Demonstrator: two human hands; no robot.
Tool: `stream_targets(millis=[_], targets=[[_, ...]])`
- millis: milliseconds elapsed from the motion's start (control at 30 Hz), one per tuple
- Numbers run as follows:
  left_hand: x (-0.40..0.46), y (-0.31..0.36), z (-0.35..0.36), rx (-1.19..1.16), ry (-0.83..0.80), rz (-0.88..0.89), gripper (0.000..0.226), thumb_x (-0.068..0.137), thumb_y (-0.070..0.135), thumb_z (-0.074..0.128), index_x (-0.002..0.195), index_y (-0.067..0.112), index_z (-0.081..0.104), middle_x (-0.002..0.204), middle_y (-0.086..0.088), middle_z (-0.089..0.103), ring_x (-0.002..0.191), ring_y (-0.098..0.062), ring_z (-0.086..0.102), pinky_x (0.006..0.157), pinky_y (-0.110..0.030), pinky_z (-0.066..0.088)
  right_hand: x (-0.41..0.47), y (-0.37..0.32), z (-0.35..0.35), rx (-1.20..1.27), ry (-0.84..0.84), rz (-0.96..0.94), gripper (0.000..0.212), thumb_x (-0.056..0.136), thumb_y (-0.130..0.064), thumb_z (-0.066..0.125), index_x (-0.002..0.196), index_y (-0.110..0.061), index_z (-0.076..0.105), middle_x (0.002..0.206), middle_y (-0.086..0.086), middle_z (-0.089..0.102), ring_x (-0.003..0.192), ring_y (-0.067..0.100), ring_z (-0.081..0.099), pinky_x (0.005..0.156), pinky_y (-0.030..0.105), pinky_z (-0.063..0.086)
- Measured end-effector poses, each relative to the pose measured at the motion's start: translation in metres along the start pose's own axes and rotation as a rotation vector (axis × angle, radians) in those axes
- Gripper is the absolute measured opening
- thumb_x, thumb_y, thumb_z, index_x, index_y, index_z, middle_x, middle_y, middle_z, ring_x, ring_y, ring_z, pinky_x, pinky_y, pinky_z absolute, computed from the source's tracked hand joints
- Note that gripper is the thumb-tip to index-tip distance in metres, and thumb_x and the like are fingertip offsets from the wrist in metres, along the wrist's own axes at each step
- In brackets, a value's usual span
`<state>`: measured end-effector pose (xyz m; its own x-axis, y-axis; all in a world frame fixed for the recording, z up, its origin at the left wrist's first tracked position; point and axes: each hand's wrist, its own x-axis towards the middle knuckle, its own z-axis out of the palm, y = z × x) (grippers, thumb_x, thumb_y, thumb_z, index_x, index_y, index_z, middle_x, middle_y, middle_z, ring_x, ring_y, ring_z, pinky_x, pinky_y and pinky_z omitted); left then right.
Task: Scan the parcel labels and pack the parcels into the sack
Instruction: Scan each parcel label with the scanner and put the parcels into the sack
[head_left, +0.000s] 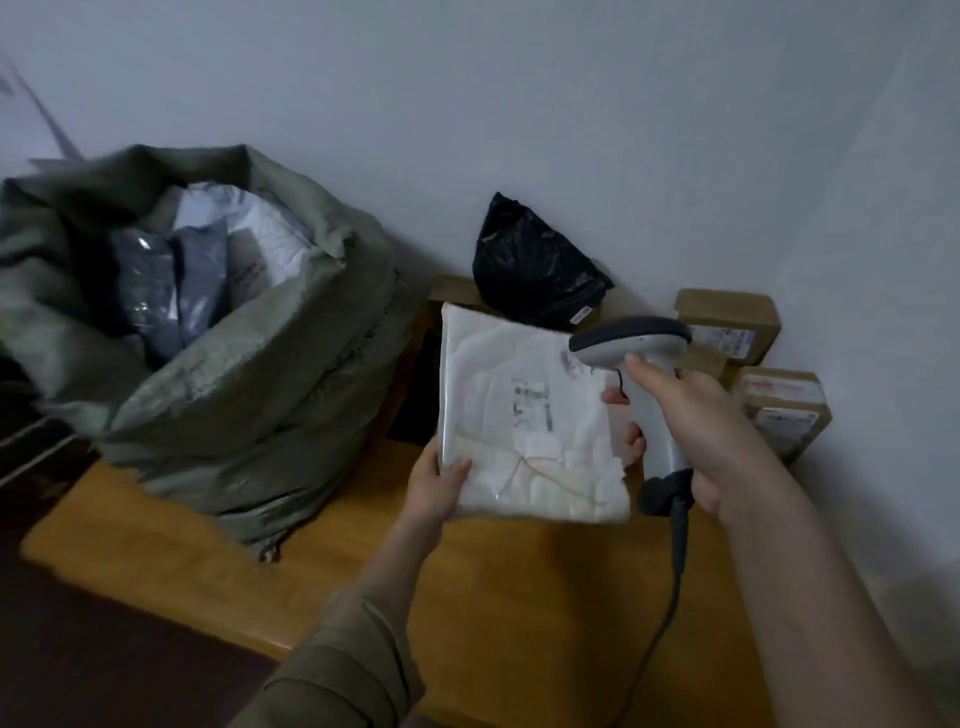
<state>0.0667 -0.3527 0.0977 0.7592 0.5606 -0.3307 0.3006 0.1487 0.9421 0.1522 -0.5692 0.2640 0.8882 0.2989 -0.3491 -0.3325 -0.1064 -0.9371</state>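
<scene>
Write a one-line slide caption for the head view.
Left hand holds a white parcel while the right hand aims a scanner at its label, beside the filled sack.

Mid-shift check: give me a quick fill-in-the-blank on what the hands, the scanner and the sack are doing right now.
1. The right hand grips the handle of the ____.
2. The left hand holds the white parcel at its near-left ____.
3. The green sack stands on the wooden table with its mouth ____.
4. The black bag lies against the ____, behind the white parcel.

Missing words: scanner; corner; open; wall.
</scene>
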Motion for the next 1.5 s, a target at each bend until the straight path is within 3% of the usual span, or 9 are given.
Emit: stream_targets(millis=[200, 567, 833, 967, 1067, 1133, 1233, 1367, 1500], targets=[[-0.016, 0.101, -0.046, -0.146, 0.334, 0.404, 0.034, 0.097, 0.016, 0.057, 0.129, 0.026, 0.051, 0.119, -0.001, 0.063, 0.106, -0.018, 0.063, 0.088, -0.035, 0.055, 0.007, -0.016, 0.048, 0.134, -0.164, -0.049, 0.031, 0.094, -0.040, 0.063, 0.108, -0.012, 0.064, 0.097, 0.006, 0.070, 0.052, 0.011, 0.053, 0.046, 0.024, 0.043], [0.028, 0.191, -0.184, -0.550, 0.749, 0.384, 0.045, 0.099, 0.016, 0.053, 0.141, 0.025, 0.039, 0.120, -0.002, 0.059, 0.105, -0.022, 0.064, 0.094, -0.044, 0.054, 0.002, -0.032, 0.128, 0.103, -0.254, -0.152, 0.033, 0.093, -0.042, 0.062, 0.109, -0.014, 0.064, 0.102, 0.008, 0.071, 0.052, 0.012, 0.053, 0.051, 0.028, 0.043], [0.094, 0.200, -0.279, -0.258, 0.784, 0.362, 0.040, 0.100, 0.014, 0.050, 0.140, 0.020, 0.044, 0.130, -0.004, 0.056, 0.112, -0.020, 0.058, 0.096, -0.029, 0.046, 0.019, -0.033, 0.216, 0.126, -0.167, -0.136, 0.037, 0.092, -0.043, 0.063, 0.113, -0.013, 0.063, 0.104, 0.008, 0.070, 0.054, 0.013, 0.053, 0.052, 0.028, 0.044], [0.119, 0.197, -0.304, 0.311, 1.045, 0.093, 0.083, 0.089, 0.013, 0.062, 0.150, 0.044, 0.015, 0.151, -0.007, 0.024, 0.137, -0.033, 0.025, 0.113, -0.048, 0.018, 0.025, -0.032, 0.246, 0.102, -0.150, -0.146, 0.031, 0.093, -0.042, 0.062, 0.109, -0.015, 0.064, 0.103, 0.008, 0.070, 0.054, 0.013, 0.054, 0.051, 0.028, 0.044], [0.130, 0.188, -0.303, 0.655, 0.893, 0.141, 0.068, 0.086, 0.019, 0.068, 0.142, 0.037, 0.034, 0.147, -0.009, 0.027, 0.133, -0.034, 0.028, 0.112, -0.049, 0.020, 0.031, -0.031, 0.258, 0.113, -0.111, -0.127, 0.032, 0.093, -0.041, 0.063, 0.111, -0.015, 0.063, 0.104, 0.009, 0.070, 0.054, 0.013, 0.054, 0.051, 0.028, 0.044], [0.134, 0.179, -0.300, 0.712, 0.623, 0.265, 0.033, 0.088, 0.035, 0.068, 0.120, 0.028, 0.063, 0.136, -0.005, 0.049, 0.128, -0.029, 0.041, 0.105, -0.043, 0.032, 0.035, -0.031, 0.265, 0.117, -0.096, -0.114, 0.034, 0.093, -0.041, 0.063, 0.112, -0.014, 0.063, 0.104, 0.010, 0.070, 0.053, 0.012, 0.054, 0.051, 0.027, 0.045], [0.131, 0.171, -0.292, 0.639, 0.187, 0.243, 0.033, 0.083, 0.047, 0.072, 0.102, 0.020, 0.072, 0.101, 0.000, 0.068, 0.097, -0.017, 0.062, 0.080, -0.028, 0.043, 0.039, -0.033, 0.273, 0.088, -0.110, -0.111, 0.036, 0.093, -0.042, 0.063, 0.114, -0.013, 0.063, 0.105, 0.009, 0.070, 0.053, 0.012, 0.054, 0.051, 0.027, 0.045], [0.129, 0.163, -0.285, 0.732, 0.206, 0.268, 0.030, 0.083, 0.029, 0.075, 0.076, 0.001, 0.066, 0.067, -0.008, 0.055, 0.065, -0.017, 0.049, 0.065, -0.032, 0.038, 0.042, -0.036, 0.272, 0.084, -0.144, -0.116, 0.033, 0.093, -0.043, 0.062, 0.113, -0.017, 0.063, 0.106, 0.009, 0.070, 0.055, 0.014, 0.054, 0.053, 0.029, 0.045], [0.115, 0.182, -0.269, 0.478, 0.026, 0.179, 0.014, 0.090, 0.013, 0.066, 0.078, 0.009, 0.070, 0.065, -0.001, 0.063, 0.061, -0.013, 0.055, 0.061, -0.024, 0.045, 0.046, -0.035, 0.257, 0.097, -0.125, -0.115, 0.033, 0.093, -0.041, 0.062, 0.113, -0.015, 0.062, 0.105, 0.009, 0.070, 0.054, 0.013, 0.054, 0.052, 0.027, 0.045]])
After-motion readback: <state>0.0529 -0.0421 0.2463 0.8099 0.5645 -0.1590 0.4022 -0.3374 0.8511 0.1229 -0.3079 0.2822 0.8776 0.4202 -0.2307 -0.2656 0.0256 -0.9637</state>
